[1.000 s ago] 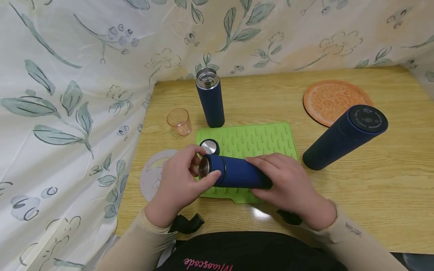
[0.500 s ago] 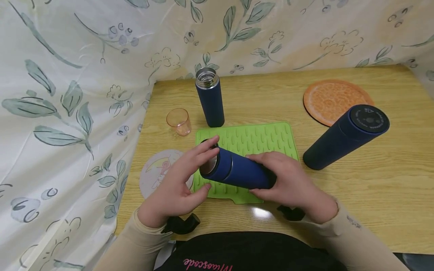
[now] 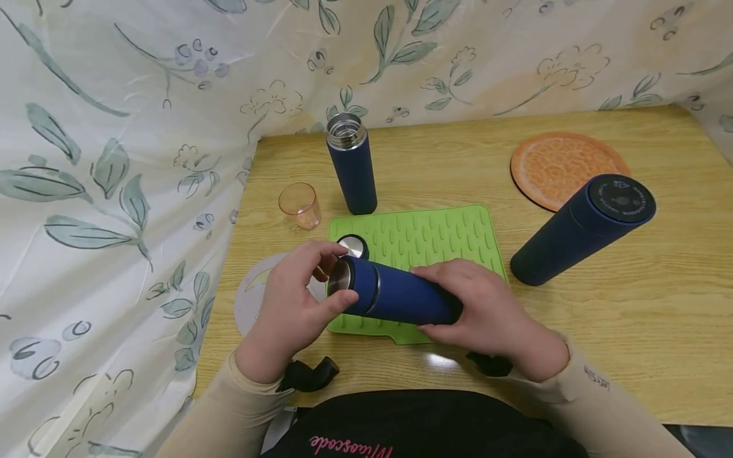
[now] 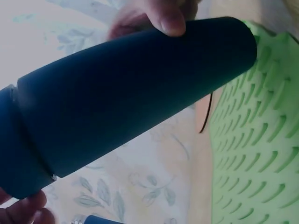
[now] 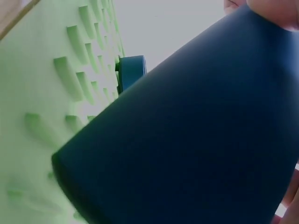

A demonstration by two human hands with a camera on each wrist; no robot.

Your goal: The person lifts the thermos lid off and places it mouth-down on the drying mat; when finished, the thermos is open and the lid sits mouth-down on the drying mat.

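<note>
A dark blue thermos flask (image 3: 406, 296) lies nearly sideways above the green ridged mat (image 3: 429, 235), its capped end toward the left. My right hand (image 3: 487, 305) grips it near its base. With thumb and curled fingers, my left hand (image 3: 292, 305) holds the flask's blue lid (image 3: 363, 286), which has a shiny metal end. A narrow seam shows between lid and body, also in the left wrist view along the flask body (image 4: 131, 93). Beyond the left fingertips, a loose metal-topped cap (image 3: 353, 246) sits on the mat's upper left corner.
An uncapped blue flask (image 3: 353, 172) stands behind the mat, beside an orange-tinted glass (image 3: 300, 207). To the right, a capped blue flask (image 3: 578, 232) stands near an orange round mat (image 3: 567, 166). A pale round coaster (image 3: 249, 299) lies partly under my left hand.
My left hand loosened and spread its fingers off the lid half a second ago, then closed round it again. The flask tilted a little and swung back, its seam now wider. My right hand kept its grip.
</note>
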